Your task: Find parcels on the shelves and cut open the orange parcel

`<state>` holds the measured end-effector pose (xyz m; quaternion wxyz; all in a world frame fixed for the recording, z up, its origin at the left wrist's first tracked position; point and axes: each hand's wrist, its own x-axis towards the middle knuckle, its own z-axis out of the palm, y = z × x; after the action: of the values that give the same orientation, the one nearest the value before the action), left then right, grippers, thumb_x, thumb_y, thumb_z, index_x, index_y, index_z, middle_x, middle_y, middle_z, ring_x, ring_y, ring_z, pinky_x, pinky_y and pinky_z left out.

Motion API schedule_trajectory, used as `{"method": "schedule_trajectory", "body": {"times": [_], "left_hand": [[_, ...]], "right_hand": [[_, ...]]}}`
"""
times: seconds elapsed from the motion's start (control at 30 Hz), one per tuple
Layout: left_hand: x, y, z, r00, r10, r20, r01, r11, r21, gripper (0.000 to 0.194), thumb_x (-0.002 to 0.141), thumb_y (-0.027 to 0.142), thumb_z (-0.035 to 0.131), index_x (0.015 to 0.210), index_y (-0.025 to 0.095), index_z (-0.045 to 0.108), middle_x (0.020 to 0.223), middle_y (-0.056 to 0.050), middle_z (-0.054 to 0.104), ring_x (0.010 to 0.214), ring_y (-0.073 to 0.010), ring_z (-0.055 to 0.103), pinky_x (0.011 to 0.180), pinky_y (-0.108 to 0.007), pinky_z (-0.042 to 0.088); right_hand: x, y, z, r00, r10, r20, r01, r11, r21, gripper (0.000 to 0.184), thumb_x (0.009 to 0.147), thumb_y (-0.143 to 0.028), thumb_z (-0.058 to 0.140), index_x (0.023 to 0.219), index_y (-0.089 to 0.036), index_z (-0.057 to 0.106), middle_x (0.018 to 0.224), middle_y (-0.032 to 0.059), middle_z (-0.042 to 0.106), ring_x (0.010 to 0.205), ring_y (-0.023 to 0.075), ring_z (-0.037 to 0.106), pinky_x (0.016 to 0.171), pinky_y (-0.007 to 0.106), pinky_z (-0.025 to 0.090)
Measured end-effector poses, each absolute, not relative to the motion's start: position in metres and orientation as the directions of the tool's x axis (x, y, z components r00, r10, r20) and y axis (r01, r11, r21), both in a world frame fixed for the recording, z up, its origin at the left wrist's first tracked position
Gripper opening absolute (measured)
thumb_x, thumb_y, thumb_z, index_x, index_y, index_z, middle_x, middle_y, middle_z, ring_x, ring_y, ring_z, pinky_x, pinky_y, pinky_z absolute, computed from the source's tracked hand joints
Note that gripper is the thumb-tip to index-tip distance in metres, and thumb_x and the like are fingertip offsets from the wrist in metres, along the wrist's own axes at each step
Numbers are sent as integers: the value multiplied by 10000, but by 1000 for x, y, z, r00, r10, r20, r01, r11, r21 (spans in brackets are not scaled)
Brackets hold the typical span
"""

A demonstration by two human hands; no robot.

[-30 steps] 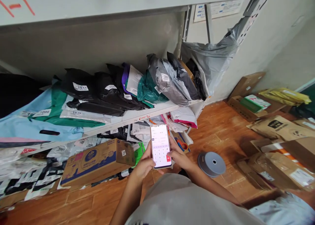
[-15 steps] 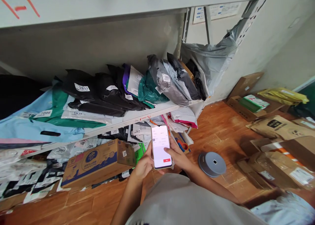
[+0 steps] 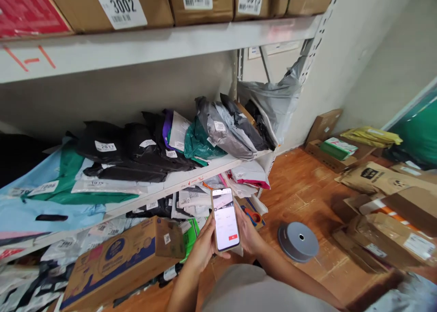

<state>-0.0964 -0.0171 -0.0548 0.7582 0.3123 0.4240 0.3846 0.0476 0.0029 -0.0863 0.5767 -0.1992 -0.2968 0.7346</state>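
A smartphone (image 3: 226,221) with a lit screen and a red button near its bottom is held upright in front of my body. My left hand (image 3: 205,241) wraps around its left edge and lower back. At its right edge, my right hand (image 3: 246,230) grips the side, with the fingers partly hidden behind the phone. Beyond the phone, a lower shelf carries bagged parcels, among them a white and pink parcel (image 3: 251,173). Orange-handled scissors (image 3: 253,216) lie just right of my right hand.
Labelled mailer bags (image 3: 102,143) crowd the middle shelf, and cardboard boxes (image 3: 201,2) line the upper one. A long carton (image 3: 119,262) is at lower left. A grey round stool (image 3: 300,241) stands on the wooden floor; more parcels (image 3: 389,239) are piled at right.
My view has tilted up, bringing the boxes on the upper shelf into sight. My right thumb has left the screen, and a picture now shows at its top.
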Motion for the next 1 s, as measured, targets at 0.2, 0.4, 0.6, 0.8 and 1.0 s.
{"method": "schedule_trajectory", "body": {"times": [0.2, 0.4, 0.6, 0.8, 1.0], "left_hand": [[-74, 12, -55, 375, 807, -456, -132, 533, 836, 729, 870, 516, 514, 1490, 288, 206, 1466, -105, 362, 1245, -357, 450, 492, -343, 576], [-45, 52, -60, 333, 872, -359, -98, 410, 907, 628, 853, 554, 523, 1376, 220, 427, 1347, -141, 495, 1205, -296, 506, 824, -364, 526], [7, 99, -74, 241, 900, -363, -32, 382, 924, 552, 864, 531, 517, 1306, 203, 481, 1321, -137, 515, 1162, -253, 541, 878, -343, 489], [59, 169, -88, -140, 985, -101, -87, 90, 992, 516, 812, 467, 625, 1240, 201, 517, 1268, -120, 542, 1138, -234, 539, 888, -324, 478], [93, 226, -60, -679, 611, 408, 213, -367, 905, 437, 785, 312, 691, 1188, 235, 541, 1240, -75, 521, 1056, -158, 526, 870, -254, 437]], "right_hand": [[81, 12, -92, -232, 959, -165, -774, -285, -565, 497, 854, -572, 511, 1175, -204, 605, 1173, 79, 671, 1102, 274, 600, 948, 414, 450], [154, 34, -89, -288, 936, -203, -856, -347, -383, 482, 891, -569, 452, 1168, -200, 594, 979, 84, 727, 795, 235, 698, 706, 365, 553], [246, 80, -92, -472, 872, -131, -838, -490, -242, 568, 887, -648, 362, 926, -148, 629, 721, 49, 665, 527, 137, 625, 338, 174, 441], [339, 141, -92, -472, 867, -159, -818, -498, -287, 475, 885, -581, 447, 893, -146, 636, 676, 24, 623, 500, 114, 597, 331, 158, 439], [419, 197, -98, -381, 888, -256, -771, -458, -443, 356, 853, -504, 551, 955, -185, 672, 729, 52, 697, 565, 164, 662, 438, 227, 539]]}}
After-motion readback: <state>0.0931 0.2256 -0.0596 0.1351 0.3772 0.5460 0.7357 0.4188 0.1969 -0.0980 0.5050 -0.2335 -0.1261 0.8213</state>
